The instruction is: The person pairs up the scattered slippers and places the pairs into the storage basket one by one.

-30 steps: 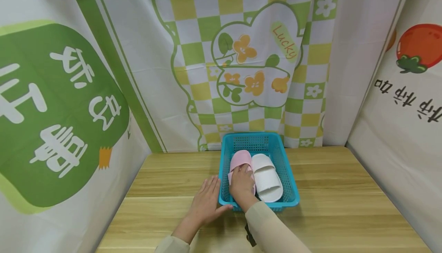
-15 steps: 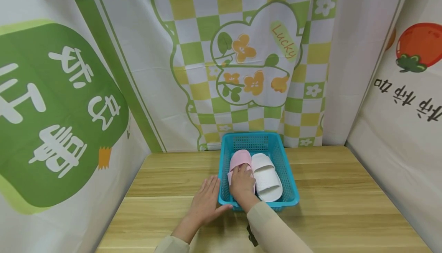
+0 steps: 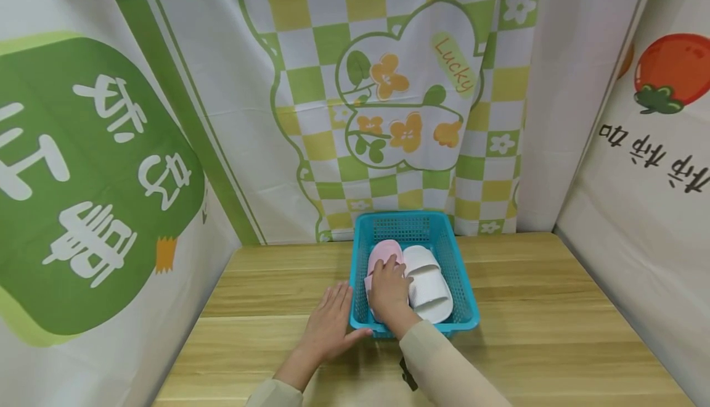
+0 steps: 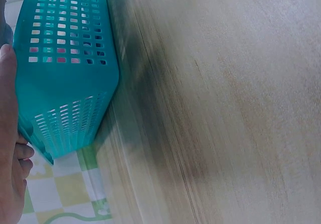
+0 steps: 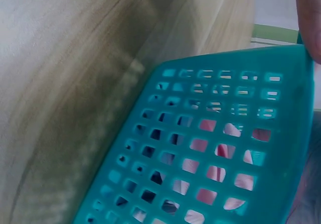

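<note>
A blue-green plastic basket [image 3: 469, 299] stands on the wooden table against the back curtain. In it, pink slide slippers [image 3: 383, 250] lie on the left and white slide slippers [image 3: 429, 290] on the right. My right hand [image 3: 390, 293] reaches in over the front rim, its loosely bent fingers resting on the pink slippers and covering much of them. Outside, my left hand [image 3: 328, 325] lies along the basket's left side, fingers straight, thumb at the front rim corner. Through the basket's holes in the right wrist view, pink and white patches show.
The wooden table [image 3: 543, 314] extends to both sides of the basket. A checkered curtain [image 3: 327, 148] hangs behind it, with printed cloth walls [image 3: 627, 234] left and right. A dark strap [image 3: 408, 375] hangs below my right sleeve.
My right fingers have lifted from the pink slipper's opening and now lie over its strap. My left hand and the basket stay in place; the head view shifts slightly.
</note>
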A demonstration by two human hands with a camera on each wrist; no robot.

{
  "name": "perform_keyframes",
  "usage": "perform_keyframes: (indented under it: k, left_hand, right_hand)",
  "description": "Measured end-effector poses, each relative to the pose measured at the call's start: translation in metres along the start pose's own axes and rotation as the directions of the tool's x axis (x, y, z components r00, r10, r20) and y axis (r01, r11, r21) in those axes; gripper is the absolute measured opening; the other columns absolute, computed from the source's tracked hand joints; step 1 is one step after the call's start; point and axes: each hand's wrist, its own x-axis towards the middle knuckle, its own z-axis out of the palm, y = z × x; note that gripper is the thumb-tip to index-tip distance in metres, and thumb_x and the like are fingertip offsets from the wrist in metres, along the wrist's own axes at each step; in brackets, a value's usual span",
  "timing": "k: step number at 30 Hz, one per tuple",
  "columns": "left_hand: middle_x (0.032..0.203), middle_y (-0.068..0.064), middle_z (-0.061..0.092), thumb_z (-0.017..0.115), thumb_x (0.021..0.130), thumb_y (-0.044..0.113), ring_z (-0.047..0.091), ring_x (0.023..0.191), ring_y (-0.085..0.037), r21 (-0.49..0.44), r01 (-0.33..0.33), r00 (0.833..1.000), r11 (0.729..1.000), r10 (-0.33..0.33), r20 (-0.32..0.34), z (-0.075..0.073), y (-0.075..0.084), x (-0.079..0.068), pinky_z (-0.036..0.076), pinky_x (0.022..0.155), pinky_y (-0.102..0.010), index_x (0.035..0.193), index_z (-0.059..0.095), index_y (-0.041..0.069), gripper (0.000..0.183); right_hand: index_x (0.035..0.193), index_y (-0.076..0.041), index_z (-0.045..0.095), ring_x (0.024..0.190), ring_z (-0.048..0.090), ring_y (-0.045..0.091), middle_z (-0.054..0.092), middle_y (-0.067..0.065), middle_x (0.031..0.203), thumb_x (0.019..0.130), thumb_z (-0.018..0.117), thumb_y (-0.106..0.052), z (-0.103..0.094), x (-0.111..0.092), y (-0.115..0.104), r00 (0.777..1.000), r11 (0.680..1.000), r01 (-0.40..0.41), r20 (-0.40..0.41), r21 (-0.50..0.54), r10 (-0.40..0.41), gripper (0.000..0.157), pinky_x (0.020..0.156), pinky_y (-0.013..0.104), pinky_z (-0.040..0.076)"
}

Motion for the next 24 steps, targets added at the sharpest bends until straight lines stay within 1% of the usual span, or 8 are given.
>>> perform_keyframes:
  k: [6,9,12,16,20,24]
  left_hand:
    - [0.149,-0.026,0.035,0.037,0.091,0.071,0.03,0.14,-0.036,0.002,-0.009,1.0,1.0,0.009,0.001,-0.002,0.0,-0.001,0.021,0.114,-0.046,0.143,0.037,-0.01,0.097]
    - [0.149,-0.026,0.035,0.037,0.09,0.072,0.03,0.14,-0.036,0.004,-0.018,1.0,1.0,0.018,0.0,-0.004,-0.001,-0.001,0.022,0.114,-0.046,0.143,0.037,-0.01,0.097]
    - [0.149,-0.025,0.035,0.039,0.091,0.07,0.029,0.14,-0.035,0.001,-0.019,1.0,1.0,0.019,0.006,-0.009,-0.001,0.0,0.022,0.114,-0.046,0.144,0.037,-0.009,0.096]
    - [0.151,-0.025,0.033,0.045,0.091,0.067,0.026,0.142,-0.035,-0.004,-0.005,1.0,1.0,0.005,0.024,-0.017,-0.002,0.003,0.019,0.115,-0.046,0.145,0.034,-0.009,0.094]
    - [0.151,-0.025,0.031,0.045,0.091,0.066,0.024,0.142,-0.034,0.007,-0.003,1.0,1.0,0.003,0.022,-0.025,-0.004,0.006,0.018,0.116,-0.046,0.145,0.033,-0.009,0.094]
    - [0.152,-0.025,0.03,0.043,0.092,0.067,0.025,0.142,-0.035,0.023,-0.015,1.0,1.0,0.015,-0.014,-0.027,-0.007,0.007,0.018,0.116,-0.045,0.146,0.032,-0.01,0.094]
  right_hand:
    - [0.133,0.001,0.05,0.118,0.048,0.049,0.044,0.029,0.138,0.081,0.074,-0.043,-0.01,0.001,0.001,1.0,0.999,0.015,0.014,-0.046,-0.015,0.072,0.085,0.064,0.047]
    - [0.135,0.0,0.049,0.119,0.046,0.05,0.043,0.03,0.139,0.083,0.073,-0.044,-0.017,0.002,0.001,1.0,0.998,0.021,0.022,-0.052,-0.02,0.073,0.085,0.064,0.047]
    - [0.136,0.0,0.048,0.121,0.044,0.051,0.042,0.03,0.139,0.083,0.072,-0.044,-0.023,0.002,0.003,1.0,0.999,0.023,0.022,-0.045,-0.022,0.073,0.087,0.064,0.046]
    - [0.139,-0.001,0.046,0.124,0.041,0.052,0.04,0.03,0.142,0.085,0.071,-0.044,-0.03,0.005,0.008,0.999,0.998,0.035,0.025,-0.059,-0.033,0.073,0.09,0.066,0.043]
    - [0.139,-0.001,0.046,0.125,0.04,0.053,0.038,0.031,0.144,0.084,0.072,-0.044,-0.038,0.008,0.016,0.999,0.998,0.046,0.009,-0.033,-0.045,0.074,0.091,0.067,0.041]
    - [0.138,-0.001,0.047,0.126,0.039,0.053,0.038,0.031,0.144,0.084,0.072,-0.043,-0.047,0.01,0.028,0.999,0.999,0.052,-0.016,0.013,-0.051,0.073,0.093,0.068,0.039]
